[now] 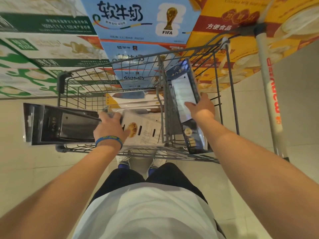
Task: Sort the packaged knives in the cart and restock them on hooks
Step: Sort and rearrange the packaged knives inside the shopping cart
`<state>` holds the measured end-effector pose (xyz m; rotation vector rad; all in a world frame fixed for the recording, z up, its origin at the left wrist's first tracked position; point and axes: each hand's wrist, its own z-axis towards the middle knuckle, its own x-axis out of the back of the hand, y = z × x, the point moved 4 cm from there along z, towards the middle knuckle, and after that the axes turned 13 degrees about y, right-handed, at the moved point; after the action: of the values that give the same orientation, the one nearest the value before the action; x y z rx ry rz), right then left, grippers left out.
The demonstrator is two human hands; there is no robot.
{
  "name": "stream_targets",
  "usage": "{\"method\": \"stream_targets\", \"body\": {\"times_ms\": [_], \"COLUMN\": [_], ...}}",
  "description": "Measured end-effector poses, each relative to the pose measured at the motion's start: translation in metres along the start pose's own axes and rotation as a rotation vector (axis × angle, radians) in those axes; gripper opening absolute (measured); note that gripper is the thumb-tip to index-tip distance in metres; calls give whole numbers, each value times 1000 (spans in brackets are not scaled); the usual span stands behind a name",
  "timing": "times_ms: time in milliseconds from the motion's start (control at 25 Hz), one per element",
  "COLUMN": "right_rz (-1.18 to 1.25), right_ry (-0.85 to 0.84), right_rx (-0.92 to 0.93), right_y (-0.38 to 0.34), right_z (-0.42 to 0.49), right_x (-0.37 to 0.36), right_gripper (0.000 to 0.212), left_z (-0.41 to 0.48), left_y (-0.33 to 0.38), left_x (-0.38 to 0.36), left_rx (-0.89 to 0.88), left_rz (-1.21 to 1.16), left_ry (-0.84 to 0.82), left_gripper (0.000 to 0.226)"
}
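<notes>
Three stacks of printed cardboard cartons [138, 19]: green-and-white, blue, and yellow-and-red, all rising just behind the cart.
Grey wire shopping cart [61, 81]: standing on pale floor tiles, with an upright wire divider [162, 100] splitting it into a wide left part and a narrow right part.
Black flat plastic knife package [60, 125]: sticking out sideways over the cart's left rim.
Dark blue knife package with a clear window [181, 90]: standing on end and leaning in the narrow right part.
White-and-yellow knife packages [136, 99]: lying flat, stacked in the wide left part, with a white gold-sealed package [145, 131] lying nearest the person.
Left grip [110, 128]: curling round the black package's right end and holding it.
Right grip [202, 106]: holding the dark blue package, thumb hooking its right edge, fingers lying across the window.
Blue rubber wristband [108, 140]: sitting on the left wrist.
</notes>
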<state>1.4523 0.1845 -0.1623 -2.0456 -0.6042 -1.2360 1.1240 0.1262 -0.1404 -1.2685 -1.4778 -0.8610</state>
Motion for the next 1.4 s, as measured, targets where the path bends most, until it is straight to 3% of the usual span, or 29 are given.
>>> {"method": "stream_targets", "body": {"times_ms": [80,200,440,520,640,720,880,1000,1120,1200,1400], "right_rz": [41,258,592,696,521,551,742,911,968,877,585], "right_ry": [-11,127,459,475,513,660,959,929,768,606,341], "right_rx": [-26,-55,65,102,218,273,495,587,592,569,507], "right_y": [-1,1,-7,-36,-72,-89,-121,-155,-181,-191,-160], "right_z": [4,-7,-73,-77,-86,-106,-165,-193,-206,-212,-240], "right_x": [5,32,107,127,157,187,257,281,252,207,83], "right_gripper": [63,23,24,18,22,30,19,21,22,18,39], "left_z": [-1,-1,2,4,4,7,14,17,18,23,26], "left_y": [1,0,3,1,-2,-5,-10,-10,-12,-16,-33], "left_x": [0,1,4,6,8,9,9,11,11,10,0], "left_rx": [-4,-9,-51,-63,-92,-108,-165,-184,-199,-202,-172], "left_rz": [2,10,-33,-35,-23,-13,-22,-24,-23,-61,-106], "left_ry": [-8,-10,-28,-47,-70,-74,-83,-100,-93,-92,-101], "left_gripper": [60,60,60,59,61,62,63,63,63,62,57]}}
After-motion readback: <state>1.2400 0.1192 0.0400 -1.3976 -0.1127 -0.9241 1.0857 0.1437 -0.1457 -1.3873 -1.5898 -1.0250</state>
